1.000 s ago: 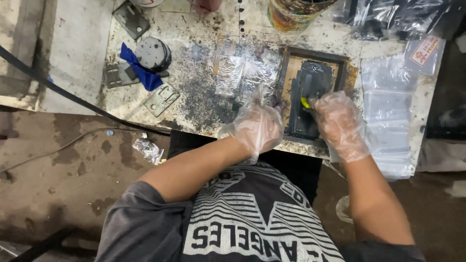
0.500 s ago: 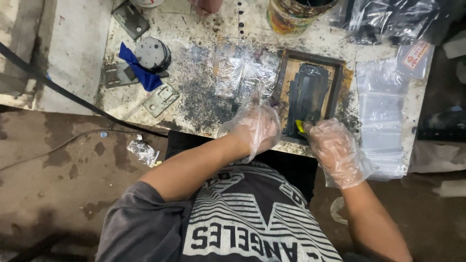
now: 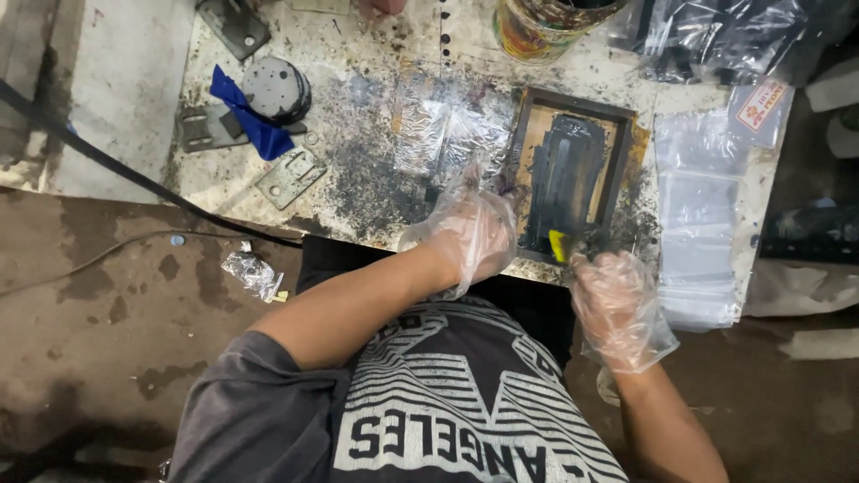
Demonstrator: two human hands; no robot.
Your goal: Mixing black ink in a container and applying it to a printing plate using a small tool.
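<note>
Framed tray [image 3: 626, 170], dark-rimmed with a tan floor smeared black down its middle, sits on the stained worktop [image 3: 358, 89] at about one o'clock from the person's chest, its long axis running from six to twelve, away from the body. Right hand [image 3: 617, 300], in a loose clear plastic glove, is closed around a small yellow-tipped tool [image 3: 558, 244] and holds it at the tray's near edge, right on the six o'clock end of the black smear. So the tray stretches away toward twelve from that tool tip, and the right hand is plainly the nearer one to the smear. Left hand [image 3: 470, 228], gloved too, sits at nine o'clock from the tray, fingers curled and pressed against the frame's left rim (steadying it, by the look, though the crinkled glove hides whether it truly grips). Crumpled clear film [image 3: 447, 134] lies just beyond the left hand at twelve. Further out at ten o'clock, a round grey disc [image 3: 276, 88] rests on a blue cloth [image 3: 246, 121], with metal hinge plates [image 3: 291, 177] nearby. A paint-crusted can [image 3: 541, 27] stands at twelve o'clock of the tray, and clear plastic bags [image 3: 702, 224] are stacked at three.
</note>
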